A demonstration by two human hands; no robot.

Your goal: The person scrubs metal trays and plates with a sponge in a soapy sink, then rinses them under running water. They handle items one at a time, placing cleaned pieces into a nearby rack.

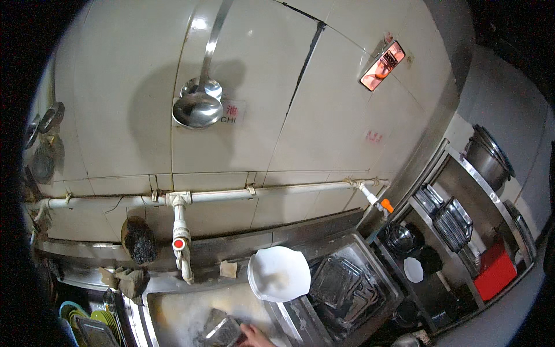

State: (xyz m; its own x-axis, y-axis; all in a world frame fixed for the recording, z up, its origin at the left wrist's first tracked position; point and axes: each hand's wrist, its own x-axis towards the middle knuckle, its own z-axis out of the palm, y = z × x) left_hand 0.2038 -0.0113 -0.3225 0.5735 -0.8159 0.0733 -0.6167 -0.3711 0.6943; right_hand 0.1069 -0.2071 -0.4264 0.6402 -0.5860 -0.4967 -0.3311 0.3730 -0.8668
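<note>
At the bottom edge, my right hand (pixel 256 337) comes in from the lower right, its fingers on the edge of a metal container (pixel 224 333). The container is tilted in the cloudy water of a steel sink (pixel 167 310); its lower part is cut off by the picture's edge. My left hand is out of view. White dishes (pixel 279 274), stacked, rest at the sink's right rim. A small tan block (pixel 228 269) lies on the ledge behind the water. In the right basin (pixel 392 299) several dark metal trays (pixel 336 279) are piled.
A white pipe with a red-marked tap (pixel 178 244) reaches down over the sink. Cloth gloves (pixel 131 281) lie on the left ledge, above green plates (pixel 105 323). Ladles (pixel 197 110) hang on the tiled wall beside a mounted phone (pixel 382 66). Metal shelves (pixel 470 167) stand right.
</note>
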